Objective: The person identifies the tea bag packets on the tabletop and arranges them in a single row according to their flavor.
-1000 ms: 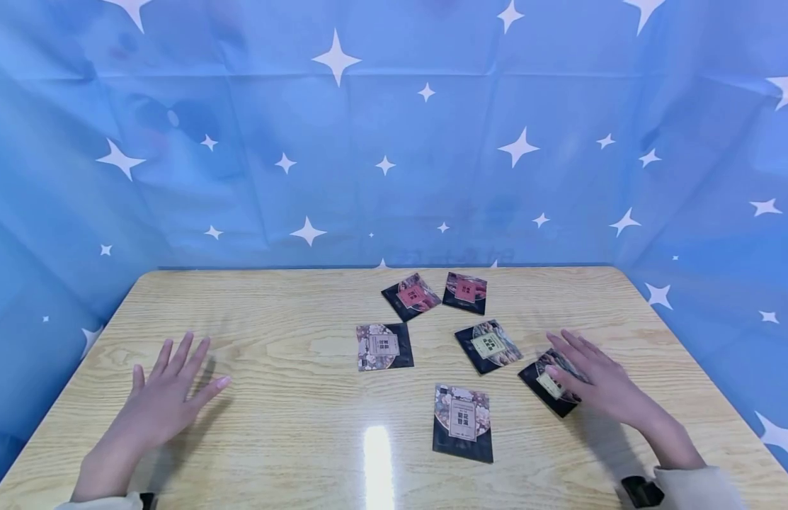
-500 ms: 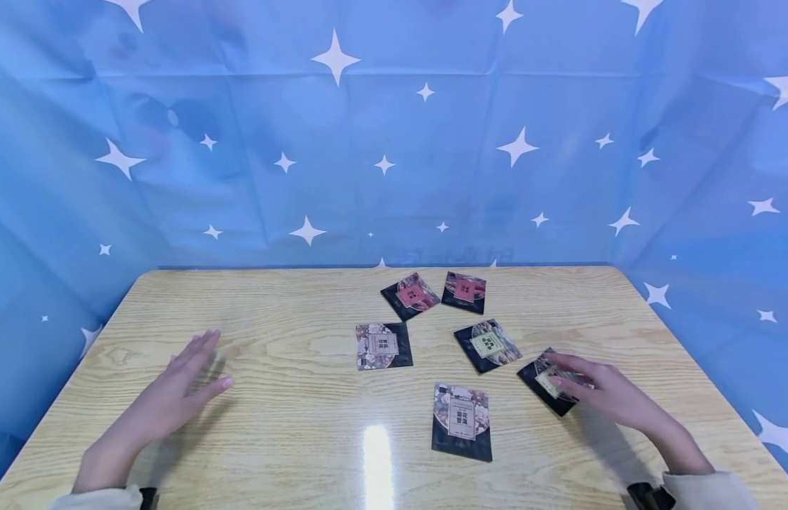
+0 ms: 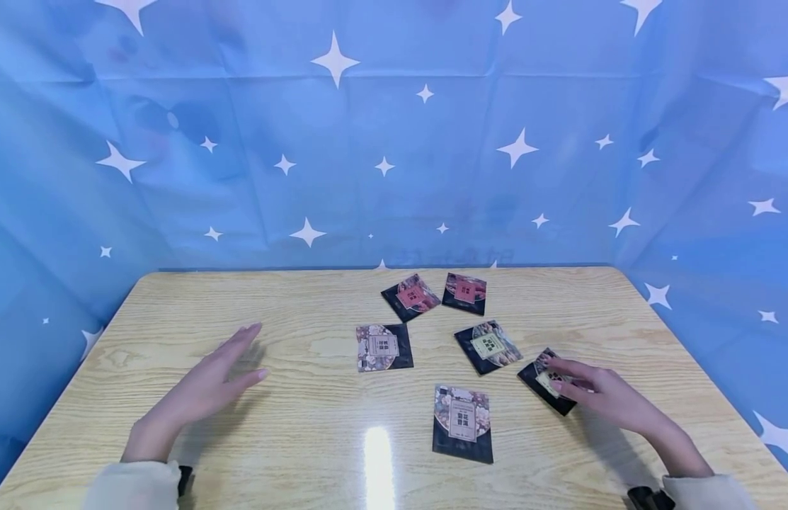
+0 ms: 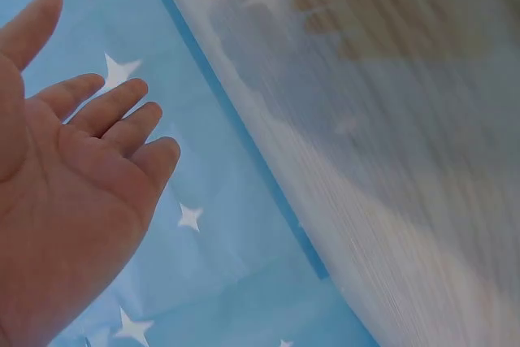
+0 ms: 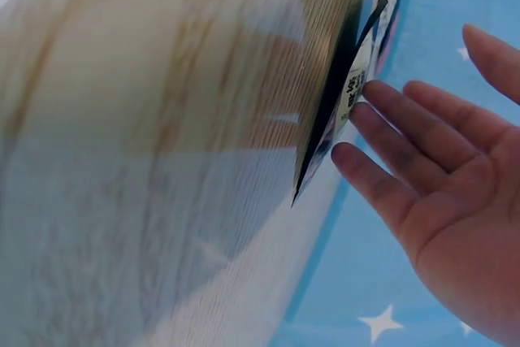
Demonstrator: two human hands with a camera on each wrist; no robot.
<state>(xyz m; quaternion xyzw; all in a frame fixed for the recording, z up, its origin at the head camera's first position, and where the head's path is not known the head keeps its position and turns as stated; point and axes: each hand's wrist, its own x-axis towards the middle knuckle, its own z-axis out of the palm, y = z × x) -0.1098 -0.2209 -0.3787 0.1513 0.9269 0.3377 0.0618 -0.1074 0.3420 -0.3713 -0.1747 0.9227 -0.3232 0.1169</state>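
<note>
My right hand (image 3: 610, 400) is at the rightmost flat sachet (image 3: 539, 388), which is dark with a pale green label. In the right wrist view its fingertips reach the face of that sachet (image 5: 354, 91), with the thumb held apart. Whether they press on it, I cannot tell. Part of this sachet lies hidden behind the fingers in the head view. My left hand (image 3: 205, 389) hovers over the left side of the table, fingers extended and holding nothing; its palm and spread thumb show in the left wrist view. Nearest to the right hand is another green-labelled sachet (image 3: 488, 347).
Two red-labelled sachets, one left (image 3: 410, 297) and one right (image 3: 465, 293), lie near the table's back edge. A pink-labelled sachet (image 3: 384, 348) lies mid-table, another (image 3: 462, 423) nearer the front. The wooden table (image 3: 292, 439) meets a blue starry cloth (image 3: 394, 127) behind.
My left hand has moved to the right over the table. The right hand's fingers have lowered and bent toward the rightmost sachet. The sachets lie where they were.
</note>
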